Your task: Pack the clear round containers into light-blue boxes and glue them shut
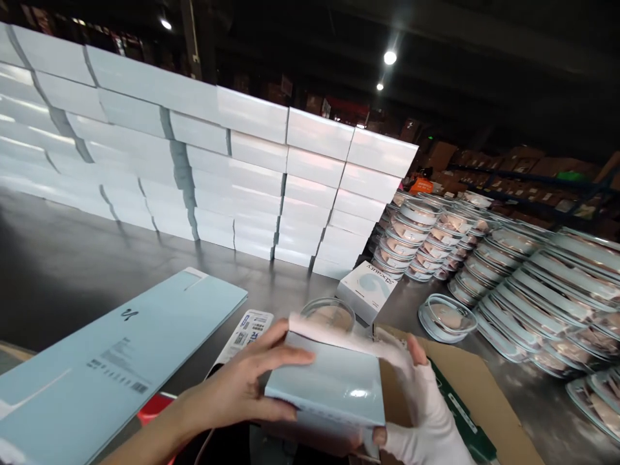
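Both of my hands hold one small light-blue box (334, 381) at the bottom middle of the head view. My bare left hand (242, 387) grips its left side, fingers spread over the top edge. My right hand (426, 407), in a white fingerless glove, clasps the right side with its thumb under the front corner. The box's white end flap sticks up at the far edge. A round clear-lidded compact (329, 313) lies on the metal table (62, 271) just beyond the box.
A wall of stacked light-blue boxes (242, 174) fills the back. Rows of stacked round compacts (533, 284) cover the right. A single closed box (365, 287) stands ahead. Flat unfolded box blanks (111, 361) lie at the left. An open brown carton (475, 394) sits under my right hand.
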Tool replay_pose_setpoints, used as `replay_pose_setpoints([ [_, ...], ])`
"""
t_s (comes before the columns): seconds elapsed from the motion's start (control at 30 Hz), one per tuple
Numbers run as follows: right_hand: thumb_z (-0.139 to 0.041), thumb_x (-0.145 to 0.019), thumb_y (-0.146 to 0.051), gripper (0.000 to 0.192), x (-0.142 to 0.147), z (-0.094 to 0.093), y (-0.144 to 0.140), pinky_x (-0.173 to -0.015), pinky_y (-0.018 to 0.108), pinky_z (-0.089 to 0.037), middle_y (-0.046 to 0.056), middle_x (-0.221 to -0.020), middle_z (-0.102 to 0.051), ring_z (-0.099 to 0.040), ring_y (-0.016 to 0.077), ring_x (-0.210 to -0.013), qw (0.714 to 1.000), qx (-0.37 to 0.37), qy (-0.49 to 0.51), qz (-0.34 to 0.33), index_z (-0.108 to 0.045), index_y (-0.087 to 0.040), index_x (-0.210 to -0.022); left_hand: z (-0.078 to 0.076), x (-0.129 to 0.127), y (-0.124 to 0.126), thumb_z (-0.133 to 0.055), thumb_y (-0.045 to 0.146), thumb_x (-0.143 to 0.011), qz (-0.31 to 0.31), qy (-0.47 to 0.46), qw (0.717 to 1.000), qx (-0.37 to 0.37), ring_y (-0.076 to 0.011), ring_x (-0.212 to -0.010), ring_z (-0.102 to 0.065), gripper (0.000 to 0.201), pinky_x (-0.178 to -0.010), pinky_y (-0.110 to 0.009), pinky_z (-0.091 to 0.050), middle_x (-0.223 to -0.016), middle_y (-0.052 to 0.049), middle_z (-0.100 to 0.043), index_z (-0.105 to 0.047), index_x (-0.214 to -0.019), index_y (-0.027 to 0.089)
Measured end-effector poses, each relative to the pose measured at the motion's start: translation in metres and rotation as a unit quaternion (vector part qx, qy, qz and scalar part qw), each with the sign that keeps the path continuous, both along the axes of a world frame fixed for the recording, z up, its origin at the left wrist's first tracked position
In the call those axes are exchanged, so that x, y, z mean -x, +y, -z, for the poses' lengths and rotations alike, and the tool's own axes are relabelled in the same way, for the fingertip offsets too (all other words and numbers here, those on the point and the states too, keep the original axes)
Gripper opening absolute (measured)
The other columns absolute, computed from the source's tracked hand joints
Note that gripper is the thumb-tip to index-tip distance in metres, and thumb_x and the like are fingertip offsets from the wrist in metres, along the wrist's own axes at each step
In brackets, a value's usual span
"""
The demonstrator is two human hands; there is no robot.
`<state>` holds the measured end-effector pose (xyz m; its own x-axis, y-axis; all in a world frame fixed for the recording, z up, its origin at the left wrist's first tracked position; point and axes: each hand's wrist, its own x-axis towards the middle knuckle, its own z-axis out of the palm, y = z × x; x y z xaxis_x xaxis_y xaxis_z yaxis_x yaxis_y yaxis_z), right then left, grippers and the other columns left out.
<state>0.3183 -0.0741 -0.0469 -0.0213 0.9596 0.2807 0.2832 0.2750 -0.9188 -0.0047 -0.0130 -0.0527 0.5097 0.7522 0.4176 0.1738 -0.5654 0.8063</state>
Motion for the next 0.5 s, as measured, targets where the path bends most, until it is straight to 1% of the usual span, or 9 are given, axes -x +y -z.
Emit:
replay_pose_setpoints([
  [0.07, -0.090, -0.068, -0.041, 0.090, 0.010, 0.006, 0.003, -0.118, 0.064, -0.027, 0.010, -0.138, -0.069, -0.052, 0.0354, -0.141, 0.999, -0.031, 0.002, -0.012, -0.050, -0.037, -0.149, 0.016, -0.004, 0.001, -0.090, 0.041, -0.075, -0.009, -0.082, 0.996, -0.033, -0.0356, -0.131, -0.061, 0.053, -0.105, -0.048, -0.054, -0.143, -0.012, -0.056, -0.071, -0.123, 0.033],
  [0.13, -0.087, -0.072, -0.039, 0.073, 0.014, 0.012, 0.002, -0.118, 0.062, -0.031, 0.009, -0.129, -0.074, -0.061, 0.0353, -0.132, 0.998, -0.069, -0.002, -0.002, -0.061, -0.037, -0.140, 0.029, -0.007, 0.002, -0.087, 0.042, -0.079, -0.006, -0.180, 0.980, -0.086, -0.0359, -0.133, -0.060, 0.065, -0.104, -0.051, -0.054, -0.146, -0.014, -0.052, -0.054, -0.135, 0.037],
  [0.17, -0.086, -0.073, -0.039, 0.066, 0.016, 0.013, 0.000, -0.117, 0.061, -0.034, 0.008, -0.128, -0.074, -0.063, 0.0349, -0.129, 0.996, -0.086, -0.004, 0.002, -0.065, -0.038, -0.136, 0.032, -0.008, 0.002, -0.085, 0.040, -0.082, 0.002, -0.201, 0.973, -0.111, -0.0354, -0.133, -0.060, 0.069, -0.104, -0.052, -0.054, -0.143, -0.014, -0.054, -0.047, -0.140, 0.039],
  [0.2, -0.085, -0.074, -0.037, 0.061, 0.019, 0.013, -0.001, -0.116, 0.061, -0.037, 0.008, -0.128, -0.073, -0.064, 0.0346, -0.127, 0.995, -0.098, -0.013, -0.003, -0.068, -0.039, -0.133, 0.033, -0.008, 0.002, -0.082, 0.036, -0.086, 0.010, -0.190, 0.973, -0.129, -0.0347, -0.134, -0.059, 0.067, -0.105, -0.053, -0.053, -0.139, -0.012, -0.058, -0.045, -0.141, 0.041],
  [0.27, -0.083, -0.075, -0.032, 0.052, 0.027, 0.007, -0.002, -0.110, 0.059, -0.046, 0.007, -0.121, -0.076, -0.064, 0.0351, -0.126, 0.989, -0.129, -0.053, -0.043, -0.073, -0.039, -0.125, 0.026, -0.005, 0.002, -0.077, 0.029, -0.090, 0.024, -0.098, 0.983, -0.152, -0.0350, -0.140, -0.052, 0.049, -0.110, -0.053, -0.049, -0.128, -0.010, -0.065, -0.058, -0.135, 0.040],
  [0.33, -0.081, -0.076, -0.026, 0.046, 0.035, -0.002, 0.000, -0.106, 0.057, -0.052, 0.006, -0.114, -0.078, -0.063, 0.0355, -0.128, 0.978, -0.156, -0.110, -0.079, -0.076, -0.038, -0.119, 0.012, -0.002, 0.002, -0.076, 0.026, -0.090, 0.025, -0.009, 0.987, -0.158, -0.0364, -0.146, -0.044, 0.030, -0.115, -0.054, -0.044, -0.122, -0.010, -0.067, -0.075, -0.117, 0.037],
  [0.37, -0.079, -0.077, -0.022, 0.044, 0.038, -0.006, 0.001, -0.106, 0.057, -0.052, 0.005, -0.114, -0.078, -0.062, 0.0353, -0.129, 0.973, -0.163, -0.136, -0.090, -0.077, -0.038, -0.118, 0.004, -0.001, 0.002, -0.077, 0.025, -0.090, 0.027, 0.016, 0.986, -0.162, -0.0370, -0.148, -0.040, 0.025, -0.117, -0.056, -0.041, -0.120, -0.010, -0.068, -0.078, -0.111, 0.037],
  [0.43, -0.076, -0.080, -0.019, 0.043, 0.039, -0.010, 0.003, -0.109, 0.058, -0.049, 0.004, -0.120, -0.077, -0.061, 0.0345, -0.131, 0.969, -0.167, -0.157, -0.090, -0.076, -0.039, -0.118, -0.007, 0.000, 0.001, -0.078, 0.025, -0.088, 0.043, 0.025, 0.985, -0.164, -0.0375, -0.149, -0.038, 0.024, -0.118, -0.057, -0.039, -0.124, -0.012, -0.068, -0.079, -0.110, 0.034],
  [0.5, -0.077, -0.080, -0.020, 0.043, 0.038, -0.008, 0.005, -0.112, 0.059, -0.046, 0.003, -0.125, -0.075, -0.059, 0.0346, -0.133, 0.970, -0.169, -0.153, -0.086, -0.075, -0.040, -0.118, -0.011, -0.001, 0.001, -0.077, 0.027, -0.090, 0.057, 0.004, 0.988, -0.144, -0.0369, -0.148, -0.042, 0.022, -0.116, -0.054, -0.043, -0.132, -0.013, -0.067, -0.079, -0.112, 0.031],
])
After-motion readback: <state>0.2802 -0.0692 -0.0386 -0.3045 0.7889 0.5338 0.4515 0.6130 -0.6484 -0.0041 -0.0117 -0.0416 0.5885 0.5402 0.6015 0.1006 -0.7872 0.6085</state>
